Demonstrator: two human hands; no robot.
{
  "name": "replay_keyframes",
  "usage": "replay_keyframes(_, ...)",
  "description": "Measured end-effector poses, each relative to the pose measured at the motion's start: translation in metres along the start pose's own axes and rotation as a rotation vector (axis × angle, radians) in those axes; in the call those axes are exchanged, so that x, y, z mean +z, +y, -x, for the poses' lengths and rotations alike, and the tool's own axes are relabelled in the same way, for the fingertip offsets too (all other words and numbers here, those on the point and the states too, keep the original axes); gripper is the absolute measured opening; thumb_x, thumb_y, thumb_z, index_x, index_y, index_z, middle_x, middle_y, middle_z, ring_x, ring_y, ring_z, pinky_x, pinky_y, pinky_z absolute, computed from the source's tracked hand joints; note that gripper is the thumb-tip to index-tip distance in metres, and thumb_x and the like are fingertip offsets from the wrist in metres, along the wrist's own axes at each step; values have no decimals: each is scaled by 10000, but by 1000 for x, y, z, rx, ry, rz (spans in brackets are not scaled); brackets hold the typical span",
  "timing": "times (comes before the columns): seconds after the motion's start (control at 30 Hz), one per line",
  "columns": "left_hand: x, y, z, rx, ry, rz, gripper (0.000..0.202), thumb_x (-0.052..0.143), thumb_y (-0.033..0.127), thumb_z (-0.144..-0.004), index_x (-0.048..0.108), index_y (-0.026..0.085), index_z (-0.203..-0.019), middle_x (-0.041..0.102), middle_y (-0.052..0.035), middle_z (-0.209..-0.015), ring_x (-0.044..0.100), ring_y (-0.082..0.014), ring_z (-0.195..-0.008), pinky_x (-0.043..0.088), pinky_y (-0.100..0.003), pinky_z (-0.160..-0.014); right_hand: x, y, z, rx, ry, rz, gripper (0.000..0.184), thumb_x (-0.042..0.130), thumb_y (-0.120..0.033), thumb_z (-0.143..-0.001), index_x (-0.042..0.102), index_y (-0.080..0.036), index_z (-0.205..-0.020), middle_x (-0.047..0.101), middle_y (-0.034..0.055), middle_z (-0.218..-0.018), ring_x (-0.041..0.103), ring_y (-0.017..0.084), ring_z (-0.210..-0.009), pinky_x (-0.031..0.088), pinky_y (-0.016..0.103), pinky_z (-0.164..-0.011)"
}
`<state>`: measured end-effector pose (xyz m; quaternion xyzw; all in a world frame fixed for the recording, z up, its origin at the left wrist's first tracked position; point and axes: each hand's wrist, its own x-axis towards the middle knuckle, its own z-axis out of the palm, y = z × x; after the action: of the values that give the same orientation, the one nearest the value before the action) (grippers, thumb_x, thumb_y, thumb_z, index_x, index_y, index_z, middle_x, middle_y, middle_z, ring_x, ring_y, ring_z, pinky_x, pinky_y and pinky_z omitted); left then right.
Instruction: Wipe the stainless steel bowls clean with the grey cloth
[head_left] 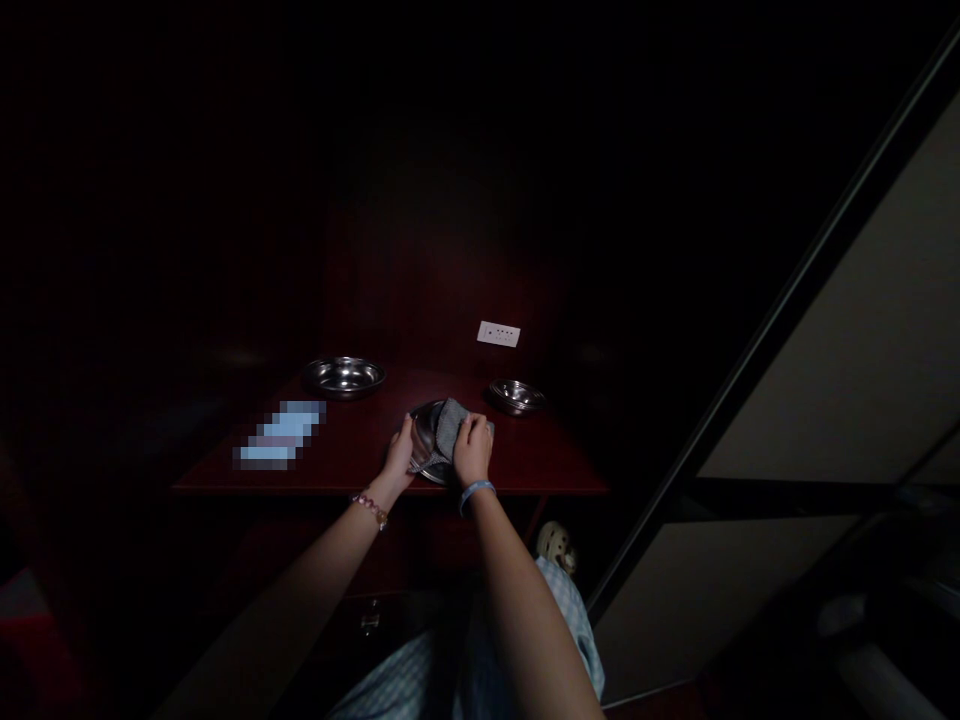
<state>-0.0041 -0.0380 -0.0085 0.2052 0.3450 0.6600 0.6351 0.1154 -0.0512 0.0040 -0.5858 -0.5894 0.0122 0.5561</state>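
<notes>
A shiny metal plate or shallow bowl (pixel 424 432) is tilted up above the front of the dark red desk (pixel 360 470). Its left rim is gripped by my left hand (pixel 400 452), thumb over the inner face. My right hand (pixel 472 450) is closed on a grey cloth (pixel 450 425), pressed against the plate's right side. Part of the cloth hangs across the lower part of the plate. The fingers behind the plate are hidden.
A wide metal dish (pixel 345 376) stands at the back left, and smaller metal bowls (pixel 516 396) at the back right. A blurred-out light blue item (pixel 283 435) lies on the left. A white socket panel (pixel 499 334) is on the back wall. A pale clog (pixel 556 546) shows below.
</notes>
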Motion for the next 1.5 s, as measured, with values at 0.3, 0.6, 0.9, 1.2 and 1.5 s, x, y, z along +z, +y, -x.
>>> replay_keyframes(0.3, 3, 3, 4, -20, 2, 30, 322, 537, 365, -1013, 712, 111, -1105, 800, -153, -988, 777, -232, -922, 610, -337, -864, 1, 1, 0, -11, 17, -7, 159, 354, -306, -990, 459, -244, -889, 669, 115, -942, 602, 273, -945, 418, 395, -879)
replay_keyframes(0.6, 3, 4, 7, -17, -25, 27, 330, 544, 385, -1009, 706, 106, -1081, 787, -174, -1065, 768, -239, -990, 596, -330, -896, -1, -3, 1, 20, 5, 2, 155, 358, -296, -990, 479, -235, -916, 678, 124, -982, 616, 273, -977, 420, 391, -903)
replay_keyframes(0.9, 4, 5, 8, -18, -9, 26, 309, 510, 349, -1024, 717, 119, -1025, 796, -164, -1014, 769, -250, -985, 615, -339, -858, 1, -1, 1, -9, 24, -17, 154, 361, -310, -987, 469, -243, -899, 674, 119, -973, 599, 272, -957, 417, 400, -897)
replay_keyframes(1.2, 3, 5, 7, -28, -27, 41, 311, 509, 354, -1022, 722, 127, -1021, 796, -160, -1031, 762, -260, -1023, 616, -346, -875, -2, -4, 2, -12, 22, -25, 123, 392, -312, -961, 454, -251, -875, 670, 91, -943, 592, 257, -955, 414, 383, -896)
replay_keyframes(1.5, 1, 4, 5, -36, -22, 21, 345, 546, 403, -1001, 723, 129, -1116, 796, -164, -1052, 766, -282, -1017, 633, -357, -832, -2, -4, 2, -17, 19, -31, 63, 441, -256, -895, 442, -258, -832, 656, 63, -880, 581, 247, -912, 413, 360, -861)
